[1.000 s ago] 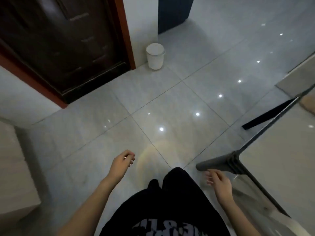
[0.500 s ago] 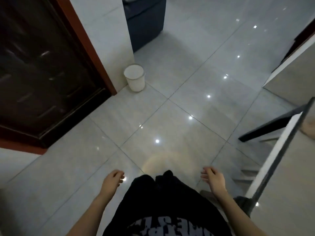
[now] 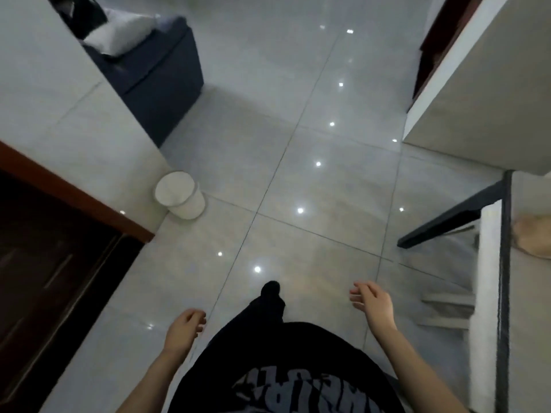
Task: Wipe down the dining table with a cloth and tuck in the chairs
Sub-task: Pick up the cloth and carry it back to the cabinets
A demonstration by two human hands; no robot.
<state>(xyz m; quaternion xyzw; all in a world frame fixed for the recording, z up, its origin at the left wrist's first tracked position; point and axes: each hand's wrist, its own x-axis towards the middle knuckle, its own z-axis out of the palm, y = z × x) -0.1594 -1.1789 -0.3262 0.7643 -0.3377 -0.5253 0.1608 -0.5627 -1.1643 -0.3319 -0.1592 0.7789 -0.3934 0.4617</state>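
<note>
dark wooden door [image 3: 44, 263] and white plastic bin [image 3: 180, 194] lie left; left hand [image 3: 182, 326] loosely curled, empty; right hand [image 3: 372, 302] spread, empty. grey dining table [image 3: 492, 293] sits right; no cloth in view, so best fetch one before wiping.

Glossy grey tiled floor [image 3: 298, 162] mirrors ceiling lights; white bin [image 3: 179, 194] beside a dark door [image 3: 44, 257], navy sofa [image 3: 161, 76] beyond.
</note>
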